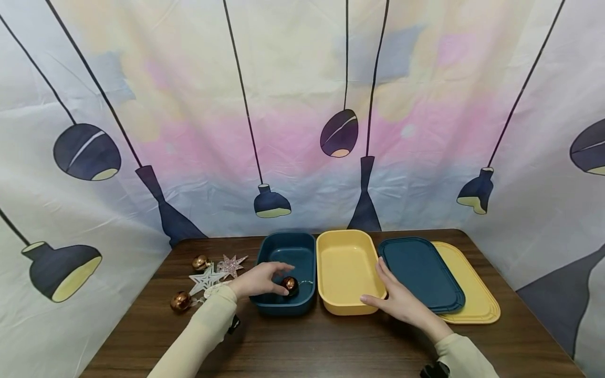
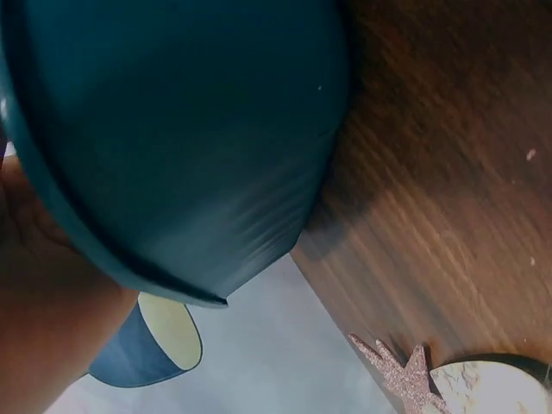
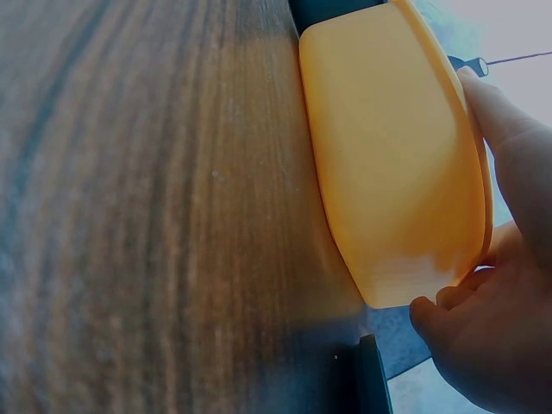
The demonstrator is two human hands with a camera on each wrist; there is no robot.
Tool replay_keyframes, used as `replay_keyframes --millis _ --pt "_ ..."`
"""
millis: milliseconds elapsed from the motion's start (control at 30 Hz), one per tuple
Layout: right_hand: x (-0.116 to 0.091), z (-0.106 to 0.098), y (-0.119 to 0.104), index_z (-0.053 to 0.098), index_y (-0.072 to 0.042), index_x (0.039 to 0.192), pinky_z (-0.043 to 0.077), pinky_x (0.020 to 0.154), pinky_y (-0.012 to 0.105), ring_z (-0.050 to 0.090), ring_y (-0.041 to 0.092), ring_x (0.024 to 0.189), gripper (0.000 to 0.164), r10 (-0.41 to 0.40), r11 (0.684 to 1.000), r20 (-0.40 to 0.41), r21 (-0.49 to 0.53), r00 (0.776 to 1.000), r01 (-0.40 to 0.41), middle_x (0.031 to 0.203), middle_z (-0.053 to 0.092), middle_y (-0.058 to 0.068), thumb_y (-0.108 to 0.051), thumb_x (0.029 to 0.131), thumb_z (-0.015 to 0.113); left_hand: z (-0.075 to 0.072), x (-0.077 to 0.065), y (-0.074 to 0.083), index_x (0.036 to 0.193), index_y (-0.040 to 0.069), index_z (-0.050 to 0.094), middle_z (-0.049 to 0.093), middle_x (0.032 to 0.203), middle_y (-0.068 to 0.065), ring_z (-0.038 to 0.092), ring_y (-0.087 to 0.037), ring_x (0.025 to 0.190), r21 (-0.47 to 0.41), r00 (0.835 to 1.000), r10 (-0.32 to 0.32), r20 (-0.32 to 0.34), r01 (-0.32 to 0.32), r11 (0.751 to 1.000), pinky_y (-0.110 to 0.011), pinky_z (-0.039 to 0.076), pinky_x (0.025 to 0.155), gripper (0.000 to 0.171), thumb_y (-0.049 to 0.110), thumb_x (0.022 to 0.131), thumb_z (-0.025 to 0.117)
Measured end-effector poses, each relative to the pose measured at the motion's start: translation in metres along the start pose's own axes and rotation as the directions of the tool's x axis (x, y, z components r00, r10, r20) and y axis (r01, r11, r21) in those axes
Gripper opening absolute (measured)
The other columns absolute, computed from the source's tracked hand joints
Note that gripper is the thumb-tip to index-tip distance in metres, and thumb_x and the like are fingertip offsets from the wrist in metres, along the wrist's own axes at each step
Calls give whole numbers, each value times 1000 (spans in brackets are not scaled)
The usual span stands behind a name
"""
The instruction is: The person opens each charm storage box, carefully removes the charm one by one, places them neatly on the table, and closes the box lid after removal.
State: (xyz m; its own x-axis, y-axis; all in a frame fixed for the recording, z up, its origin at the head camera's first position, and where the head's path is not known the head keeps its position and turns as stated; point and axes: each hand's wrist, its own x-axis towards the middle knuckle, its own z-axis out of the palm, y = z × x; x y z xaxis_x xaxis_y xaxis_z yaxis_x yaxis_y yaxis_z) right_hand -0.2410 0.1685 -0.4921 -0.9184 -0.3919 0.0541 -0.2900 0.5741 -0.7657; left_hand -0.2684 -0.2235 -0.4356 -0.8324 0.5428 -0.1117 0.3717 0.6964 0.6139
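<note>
My left hand (image 1: 262, 281) reaches over the dark blue bin (image 1: 288, 313), with thumb and fingers spread around a shiny bronze bauble (image 1: 290, 285) inside it. A gap shows between the fingers and the bauble; whether the thumb touches it I cannot tell. In the left wrist view the wall of the blue bin (image 2: 198, 155) hides the fingertips. My right hand (image 1: 402, 299) rests against the yellow bin (image 1: 352, 310) at its front right corner, thumb on the front rim and fingers extended along the side. The right wrist view shows digits touching the yellow bin (image 3: 388, 164).
Left of the blue bin lie two bronze baubles (image 1: 180, 301), a white star (image 1: 206, 280) and a pink glitter star (image 1: 231, 265). At the right, a blue lid (image 1: 420, 273) overlaps a yellow lid (image 1: 477, 294). A printed cloth (image 1: 302, 131) hangs behind the wooden table (image 1: 331, 349).
</note>
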Motion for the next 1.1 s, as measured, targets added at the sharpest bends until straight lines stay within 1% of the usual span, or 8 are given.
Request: replay_keyframes --millis 133,233,367,533,633,733,933,1100 --pt "-1 -1 0 4 -6 162 20 114 66 3 41 152 109 4 1000 1 6 1000 -4 168 -6 15 -56 90 70 4 4 -1 146 6 53 55 145 -10 57 -32 124 22 999 15 28 -15 1000 -50 49 100 63 23 91 78" --pt "-2 -1 0 4 -7 162 20 115 66 2 40 152 109 7 1000 5 14 1000 -7 168 -7 14 -56 90 70 7 6 -1 145 4 54 56 143 -11 58 -32 124 42 999 31 35 -32 999 -50 49 100 63 23 90 79" --pt "-2 -1 0 3 -6 162 21 114 67 2 41 152 109 4 1000 6 15 1000 -4 168 -7 15 -56 91 70 9 9 -2 143 5 56 57 142 -10 57 -31 124 73 998 46 41 -49 996 -49 48 100 62 23 89 80" --pt "-2 -1 0 4 -7 162 20 115 66 2 41 152 109 3 1000 3 21 1000 -3 168 -6 14 -55 91 70 11 11 -3 142 8 58 59 138 -8 59 -28 121 98 998 30 49 -34 995 -47 50 98 61 23 88 81" --pt "-2 -1 0 4 -7 162 20 114 67 3 41 152 109 3 1000 3 24 1000 -3 168 -6 13 -56 90 70 13 13 -5 141 7 58 61 135 -8 61 -26 117 120 999 22 48 -28 992 -45 52 95 62 22 86 82" --pt "-2 -1 -1 4 -7 162 20 114 67 3 41 152 108 0 1000 5 26 1000 0 168 -7 14 -55 91 70 15 14 -7 140 6 59 62 133 -9 61 -26 116 147 999 24 42 -30 989 -45 52 96 62 20 85 83" --pt "-1 0 -1 5 -7 162 21 115 66 4 40 152 109 -4 1000 3 24 1000 4 168 -5 13 -55 90 70 15 15 -8 139 3 59 62 132 -12 61 -27 116 150 999 24 42 -30 988 -47 51 97 62 18 84 84" --pt "-1 0 -1 5 -7 162 21 115 65 3 39 152 109 -1 1000 3 17 1000 1 168 -6 13 -56 90 70 15 14 -7 139 4 60 62 131 -11 61 -26 115 164 999 24 42 -30 986 -46 51 96 61 19 85 84"
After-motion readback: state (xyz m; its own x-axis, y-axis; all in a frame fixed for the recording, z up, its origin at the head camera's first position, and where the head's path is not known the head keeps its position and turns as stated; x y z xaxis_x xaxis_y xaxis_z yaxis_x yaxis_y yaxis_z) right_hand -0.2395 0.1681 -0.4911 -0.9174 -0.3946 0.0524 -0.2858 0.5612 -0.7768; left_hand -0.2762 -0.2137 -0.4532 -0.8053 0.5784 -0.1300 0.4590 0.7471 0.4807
